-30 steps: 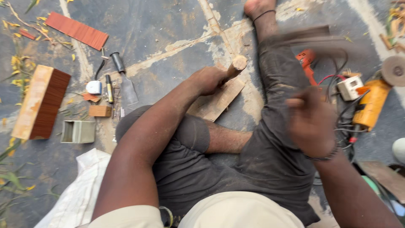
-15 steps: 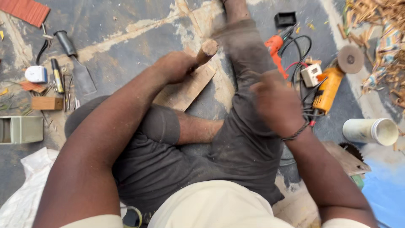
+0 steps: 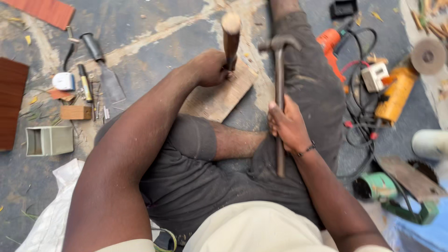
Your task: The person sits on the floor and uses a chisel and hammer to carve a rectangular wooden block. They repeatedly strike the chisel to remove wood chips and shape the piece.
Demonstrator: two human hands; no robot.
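Note:
I sit on the ground with my legs out. My left hand (image 3: 210,68) grips a chisel with a brown wooden handle (image 3: 230,37), held upright on a flat wooden board (image 3: 219,96) that lies between my legs. My right hand (image 3: 288,126) holds a metal claw hammer (image 3: 279,74) by its shaft, with the head up near the top of the chisel handle, just to its right. Hammer head and chisel handle are apart.
Left on the concrete lie a putty knife (image 3: 103,65), a tape measure (image 3: 63,81), a small wood block (image 3: 76,112), a metal box (image 3: 49,140) and brown boards (image 3: 11,100). Right: an orange drill (image 3: 330,44), cables, a yellow grinder (image 3: 396,93), a green tool (image 3: 380,186), a white tube (image 3: 429,143).
My right hand was blurred in motion and now holds the hammer still beside the chisel. The chisel now stands upright on the board. The view has shifted right and closer.

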